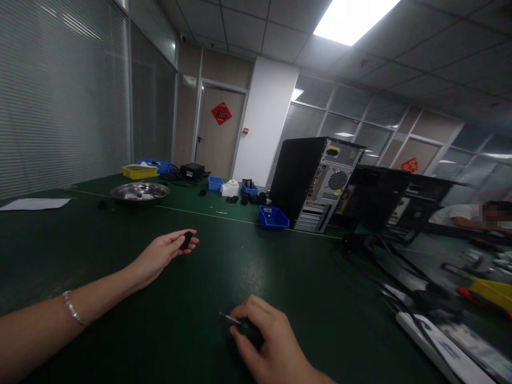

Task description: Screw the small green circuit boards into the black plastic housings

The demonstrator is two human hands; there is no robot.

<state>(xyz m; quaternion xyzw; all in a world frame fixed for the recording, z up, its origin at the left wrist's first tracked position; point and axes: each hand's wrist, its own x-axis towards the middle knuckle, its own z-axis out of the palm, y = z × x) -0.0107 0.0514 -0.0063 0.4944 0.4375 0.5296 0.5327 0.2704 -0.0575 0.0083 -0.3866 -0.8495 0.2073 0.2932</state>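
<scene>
My left hand [162, 253] is raised over the green tabletop [192, 314], its thumb and fingers closed on a small black piece [186, 240] whose kind I cannot make out. Lower and to the right, my right hand [274, 333] curls around what looks like a screwdriver [230, 318]. The thin metal shaft pokes out past the fingertips toward the left, while its dark handle is mostly hidden in the palm. The two hands are well apart. A blue bin [273, 218] lies beyond them, beside a black computer tower [304, 176].
A metal bowl [140, 194], a yellow tray [140, 172] and white paper [34, 204] lie far left. A white device [230, 188] and small black parts sit at the back. Cables and a power strip [436, 346] line the right. A person [464, 216] leans far right.
</scene>
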